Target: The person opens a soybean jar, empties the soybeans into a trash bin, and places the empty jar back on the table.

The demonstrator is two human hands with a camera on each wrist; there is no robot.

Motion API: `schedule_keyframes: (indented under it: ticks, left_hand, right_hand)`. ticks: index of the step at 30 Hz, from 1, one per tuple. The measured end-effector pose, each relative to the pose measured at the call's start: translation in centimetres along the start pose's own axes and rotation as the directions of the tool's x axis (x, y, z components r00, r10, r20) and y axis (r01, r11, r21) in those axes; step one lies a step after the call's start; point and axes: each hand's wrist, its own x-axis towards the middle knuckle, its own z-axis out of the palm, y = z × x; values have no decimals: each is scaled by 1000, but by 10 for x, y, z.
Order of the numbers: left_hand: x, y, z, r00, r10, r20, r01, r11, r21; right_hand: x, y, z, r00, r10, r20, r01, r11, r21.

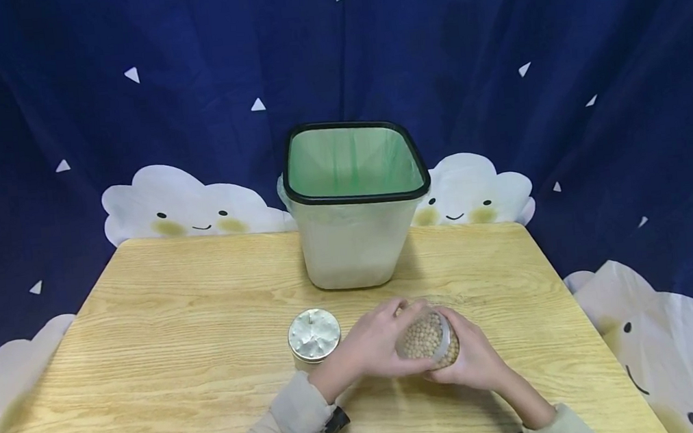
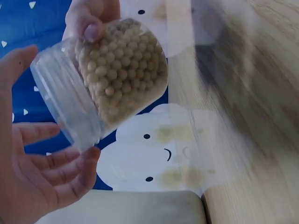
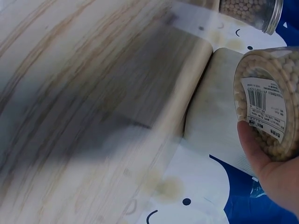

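A clear jar [image 1: 424,337] full of small round beige balls is held tilted between both hands, off the table. My right hand [image 1: 471,353] grips its body; in the left wrist view, the right thumb [image 2: 92,31] presses on the side. My left hand [image 1: 385,342] spans the jar's translucent lid [image 2: 67,95], with thumb and fingertips at its rim. A printed barcode label [image 3: 265,109] shows on the jar's base, which faces the right wrist camera. Left of the hands, a second jar [image 1: 314,336] stands upright, its top covered by crinkled silver foil.
A whitish bin [image 1: 355,243] with a black rim and green-tinted inside stands at the back of the wooden table [image 1: 175,314]. Behind it hangs a dark blue curtain [image 1: 201,105] with white triangles and smiling clouds. The second jar stands close to my left forearm.
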Motion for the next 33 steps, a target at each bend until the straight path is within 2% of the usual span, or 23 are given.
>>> schedule_keyframes:
  ticks: [3, 7, 11, 14, 16, 19, 20, 22, 24, 27, 33]
  left_hand:
    - [2, 5, 1, 998, -66, -22, 66, 998, -11]
    - [5, 11, 3, 990, -123, -66, 123, 992, -1]
    - [7, 15, 4, 984, -158, -85, 162, 986, 42]
    - [7, 15, 2, 984, -163, -65, 166, 985, 47]
    - [6, 12, -1, 990, -134, -37, 135, 990, 44]
    - [5, 5, -6, 1000, 13, 25, -14, 1000, 20]
    - [5, 2, -7, 996, 80, 48, -80, 997, 11]
    - [6, -2, -9, 974, 208, 95, -208, 978, -7]
    - [7, -3, -11, 953, 272, 133, -272, 962, -20]
    - [7, -3, -12, 947, 281, 153, -282, 959, -18]
    - [5, -1, -8, 977, 204, 69, -205, 979, 0]
  right_hand:
    - [0, -1, 1, 1000, 11, -20, -11, 1000, -9]
    - [0, -2, 1, 999, 32, -31, -33, 999, -18]
    - [0, -3, 0, 998, 42, -38, -43, 999, -19]
    - [0, -2, -1, 998, 39, -43, -40, 999, -24]
    - [-1, -2, -1, 999, 26, -46, -27, 999, -19]
    - [-1, -1, -3, 999, 10, -46, -11, 1000, -16]
    - [-2, -1, -3, 999, 4, -43, -4, 1000, -10]
    - [-2, 0, -4, 999, 1, -34, -2, 1000, -6]
    - [-3, -1, -4, 1000, 13, -22, -14, 1000, -4]
    - [-4, -1, -3, 1000, 25, 4, -25, 1000, 8]
    - [-5, -1, -2, 999, 31, 20, -31, 999, 16]
